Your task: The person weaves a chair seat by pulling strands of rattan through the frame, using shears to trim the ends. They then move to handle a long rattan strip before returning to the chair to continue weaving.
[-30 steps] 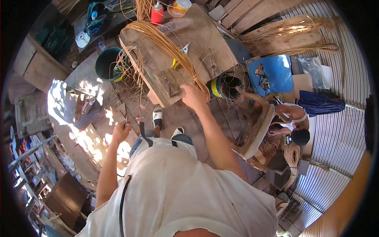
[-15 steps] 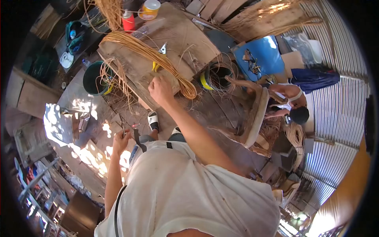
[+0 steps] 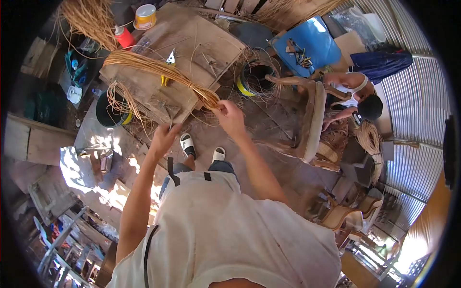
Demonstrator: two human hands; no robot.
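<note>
A long bundle of tan cane strands (image 3: 153, 65) lies across the wooden table (image 3: 216, 45), its looped end over the near right edge. My right hand (image 3: 231, 116) is closed on that end. My left hand (image 3: 165, 137) is closed at the table's near edge, around a thin pointed item too small to name. Yellow-handled snips (image 3: 168, 69) lie beside the bundle, partly under it.
Two dark buckets (image 3: 109, 109) flank the table, with loose strands over them. A blue chair (image 3: 307, 43) holds small tools. At the right, a person (image 3: 357, 93) bends beside a wooden chair frame (image 3: 312, 122). A red bottle (image 3: 124, 37) stands behind.
My right hand has moved right from the tabletop and taken hold of the bundle's end. My left hand has come up to the table edge. The view has shifted.
</note>
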